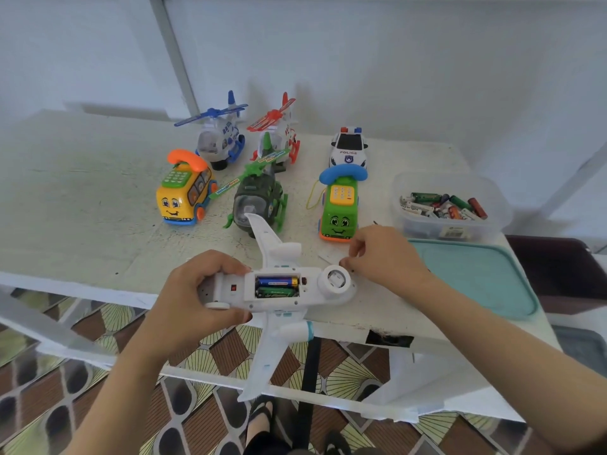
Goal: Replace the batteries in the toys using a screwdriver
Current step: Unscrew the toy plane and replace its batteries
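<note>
My left hand grips the tail end of a white toy airplane, which lies belly up at the table's front edge. Its battery compartment is uncovered, with a blue battery and a green battery side by side inside. My right hand rests on the table just beyond the plane's nose, fingers curled and fingertips pinched together beside a thin white piece. What the fingers hold is hidden. A thin dark tip pokes out behind that hand.
Several toys stand behind on the white table: yellow phone bus, green helicopter, green phone bus, police car, blue helicopter and red helicopter. Right: clear tub of batteries, teal lid.
</note>
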`<state>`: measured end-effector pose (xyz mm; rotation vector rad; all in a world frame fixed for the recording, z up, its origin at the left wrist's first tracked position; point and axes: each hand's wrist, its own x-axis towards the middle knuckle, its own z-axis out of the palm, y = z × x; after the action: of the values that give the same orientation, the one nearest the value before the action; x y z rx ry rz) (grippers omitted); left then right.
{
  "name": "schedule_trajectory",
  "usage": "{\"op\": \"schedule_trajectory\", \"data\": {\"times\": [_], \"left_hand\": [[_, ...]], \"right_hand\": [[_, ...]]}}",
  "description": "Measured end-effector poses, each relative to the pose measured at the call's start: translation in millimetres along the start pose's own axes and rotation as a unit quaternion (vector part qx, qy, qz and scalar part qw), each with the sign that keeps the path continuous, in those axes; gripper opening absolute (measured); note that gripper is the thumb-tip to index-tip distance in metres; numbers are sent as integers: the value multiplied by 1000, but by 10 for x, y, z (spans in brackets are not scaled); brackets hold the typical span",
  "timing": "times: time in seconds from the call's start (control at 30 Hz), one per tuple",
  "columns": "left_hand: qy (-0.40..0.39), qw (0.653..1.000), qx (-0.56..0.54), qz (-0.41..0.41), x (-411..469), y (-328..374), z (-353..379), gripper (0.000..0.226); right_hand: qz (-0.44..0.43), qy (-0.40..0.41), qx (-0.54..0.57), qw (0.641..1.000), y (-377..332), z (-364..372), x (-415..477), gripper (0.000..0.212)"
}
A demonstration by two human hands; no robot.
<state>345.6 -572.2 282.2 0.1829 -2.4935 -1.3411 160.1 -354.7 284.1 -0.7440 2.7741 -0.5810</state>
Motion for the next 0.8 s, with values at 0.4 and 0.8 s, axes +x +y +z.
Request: {"op": "schedule_trajectory", "data": {"times": [0.4,0.8], "left_hand": [[-1,1000,15,18,50,27,70,49],[-5,999,-6,37,150,73,228,45]], "right_hand": [[39,-40,105,993,97,-75,17,19],[75,-69,221,970,272,-403,-21,11]]}}
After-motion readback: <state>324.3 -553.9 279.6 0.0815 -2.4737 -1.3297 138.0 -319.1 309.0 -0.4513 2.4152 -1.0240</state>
